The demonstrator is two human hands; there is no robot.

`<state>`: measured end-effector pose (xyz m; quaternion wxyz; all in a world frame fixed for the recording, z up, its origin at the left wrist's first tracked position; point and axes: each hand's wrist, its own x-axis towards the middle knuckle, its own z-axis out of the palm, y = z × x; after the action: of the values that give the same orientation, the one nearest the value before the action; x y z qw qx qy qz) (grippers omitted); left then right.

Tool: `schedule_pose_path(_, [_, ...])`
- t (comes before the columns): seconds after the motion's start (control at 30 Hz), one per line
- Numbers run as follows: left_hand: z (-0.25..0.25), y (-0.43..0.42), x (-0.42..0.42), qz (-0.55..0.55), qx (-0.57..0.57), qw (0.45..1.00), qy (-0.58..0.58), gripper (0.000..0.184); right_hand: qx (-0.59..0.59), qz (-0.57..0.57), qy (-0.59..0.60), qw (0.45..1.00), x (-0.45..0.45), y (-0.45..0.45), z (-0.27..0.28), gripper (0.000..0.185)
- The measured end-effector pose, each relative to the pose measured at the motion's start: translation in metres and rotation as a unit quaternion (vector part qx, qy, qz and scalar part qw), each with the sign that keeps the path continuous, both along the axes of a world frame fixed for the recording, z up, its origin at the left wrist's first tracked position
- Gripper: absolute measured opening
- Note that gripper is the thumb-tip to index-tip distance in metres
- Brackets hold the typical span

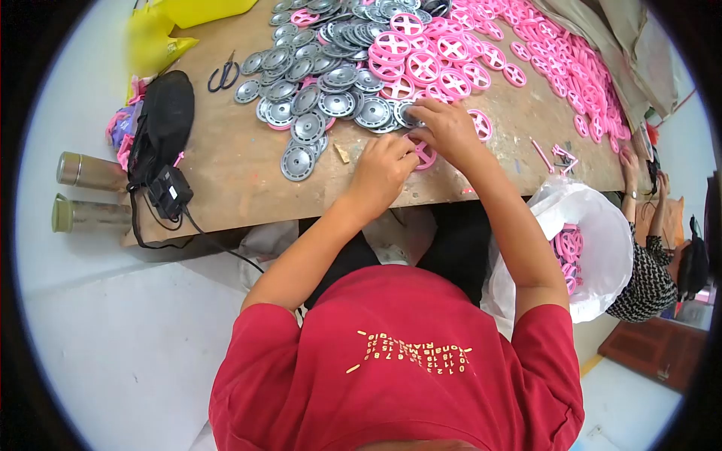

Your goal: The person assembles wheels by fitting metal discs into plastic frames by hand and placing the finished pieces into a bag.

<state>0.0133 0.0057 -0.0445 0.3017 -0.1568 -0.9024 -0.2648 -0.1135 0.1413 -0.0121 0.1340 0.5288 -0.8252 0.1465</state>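
At the table's front edge my left hand (382, 167) has its fingers closed at the left side of a pink wheel (424, 154). My right hand (449, 134) is bent over the same wheel from the right, its fingertips by a grey disc (406, 114). Both hands nearly meet, and the fingers hide part of the pink wheel. Beyond them lies a heap of grey discs (338, 77), with pink wheels (423, 68) piled to its right. Another pink wheel (479, 125) lies just right of my right hand.
Scissors (224, 75), a black case (167, 113), an adapter (170, 192) and two bottles (90, 214) are on the left. At right are pink sticks (541, 155), a plastic bag (602, 248) holding pink parts, and another person (648, 278) at the table.
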Motion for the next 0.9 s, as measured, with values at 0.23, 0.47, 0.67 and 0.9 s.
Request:
schedule_pose_path(0.23, [0.007, -0.020, 0.007, 0.000, 0.046, 0.999, -0.004, 0.015, -0.055, 0.002, 0.040, 0.998, 0.007, -0.006, -0.009, 0.016])
schedule_pose_path(0.47, [0.002, -0.016, 0.023, -0.032, 0.062, 0.997, -0.041, 0.020, -0.077, -0.006, -0.059, 0.995, 0.000, -0.005, -0.013, 0.020])
schedule_pose_path(0.67, [0.013, -0.023, 0.034, 0.005, 0.440, 0.880, -0.179, 0.012, -0.136, -0.028, 0.026, 0.990, -0.006, 0.002, -0.014, 0.025])
schedule_pose_path(0.9, [0.021, -0.011, 0.016, -0.155, 0.825, 0.489, -0.239, 0.026, -0.346, -0.098, -0.454, 0.815, 0.057, 0.016, 0.040, 0.016])
